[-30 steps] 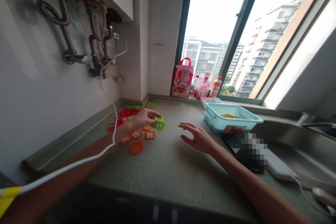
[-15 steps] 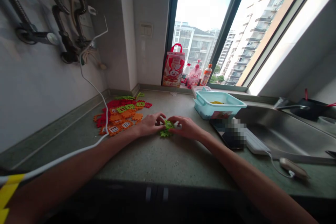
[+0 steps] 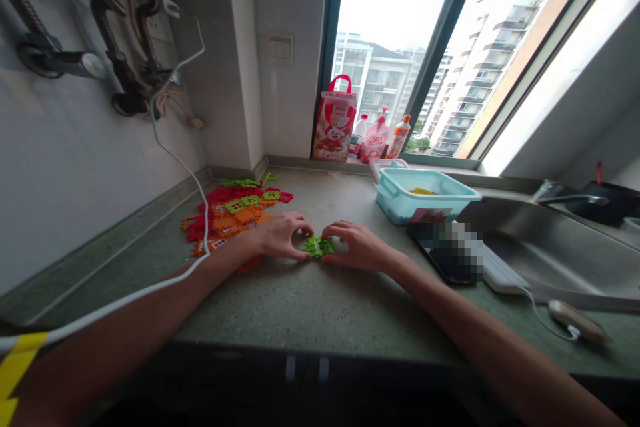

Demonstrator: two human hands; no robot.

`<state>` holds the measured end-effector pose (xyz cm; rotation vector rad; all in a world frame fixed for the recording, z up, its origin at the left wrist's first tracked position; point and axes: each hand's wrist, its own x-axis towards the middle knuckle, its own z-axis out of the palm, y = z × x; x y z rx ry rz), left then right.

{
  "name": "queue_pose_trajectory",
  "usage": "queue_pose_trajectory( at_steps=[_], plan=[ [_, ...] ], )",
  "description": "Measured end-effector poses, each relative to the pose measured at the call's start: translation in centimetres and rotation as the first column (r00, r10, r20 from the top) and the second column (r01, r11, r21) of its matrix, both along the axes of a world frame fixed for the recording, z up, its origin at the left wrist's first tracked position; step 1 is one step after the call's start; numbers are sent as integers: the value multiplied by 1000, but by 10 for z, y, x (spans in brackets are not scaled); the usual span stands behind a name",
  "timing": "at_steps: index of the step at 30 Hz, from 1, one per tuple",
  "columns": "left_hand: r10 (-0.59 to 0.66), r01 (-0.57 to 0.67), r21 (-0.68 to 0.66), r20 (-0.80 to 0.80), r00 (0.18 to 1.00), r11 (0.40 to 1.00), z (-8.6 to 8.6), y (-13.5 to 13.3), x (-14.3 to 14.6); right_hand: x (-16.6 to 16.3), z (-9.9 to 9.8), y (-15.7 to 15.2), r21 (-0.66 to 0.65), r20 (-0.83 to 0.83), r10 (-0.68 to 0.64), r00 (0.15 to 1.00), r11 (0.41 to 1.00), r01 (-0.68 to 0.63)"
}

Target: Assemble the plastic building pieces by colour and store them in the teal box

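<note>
Green plastic building pieces [image 3: 319, 247] with notched edges and openwork faces are between my two hands, low over the counter. They look like two pieces side by side, though I cannot tell whether they are locked together. My left hand [image 3: 285, 237] curves in from the left, thumb and fingertips closed on the near-left edge. My right hand [image 3: 359, 245] pinches the right edge, thumb below and fingers above. Left of my left hand lies a loose pile of red, orange and green building pieces [image 3: 243, 205], partly covered by that hand and forearm.
A white cable [image 3: 204, 213] crosses the pile and my left forearm. At the right stand a light-blue plastic tub [image 3: 393, 205] with yellow pieces inside, a dark phone [image 3: 450, 260], a white power strip [image 3: 503, 275] and the steel sink [image 3: 550, 247]. Bottles [image 3: 375, 137] line the windowsill.
The green pieces have turned from tilted to flatter and broader between my hands. My left hand has opened its curve wider and its thumb has come lower. The view has shifted slightly.
</note>
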<state>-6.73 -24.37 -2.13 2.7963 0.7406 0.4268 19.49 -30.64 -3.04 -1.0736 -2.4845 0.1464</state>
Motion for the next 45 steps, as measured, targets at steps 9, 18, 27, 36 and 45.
queue_pose_trajectory(
  at_steps=[9, 18, 27, 36, 45],
  plan=[
    [58, -58, -5, 35, 998, 998, -6, 4, 4, -2, -5, 3, -21, -48, -51, 998, 999, 50],
    [73, -75, 52, 29, 997, 996, -5, 1, 8, -7, -7, 4, -14, -47, -58, 997, 998, 57],
    [9, -10, 23, 47, 999, 1000, -4, 2, 3, -5, -2, -1, -21, 0, -30, 1000, 999, 30],
    [37, -37, 6, 38, 999, 999, 0, -3, 3, -4, -1, -2, -25, 35, -22, 999, 999, 23],
    [77, -79, 75, 26, 997, 994, 25, -42, -7, -3, 1, -3, -42, 51, -16, 999, 999, 19]
  ],
)
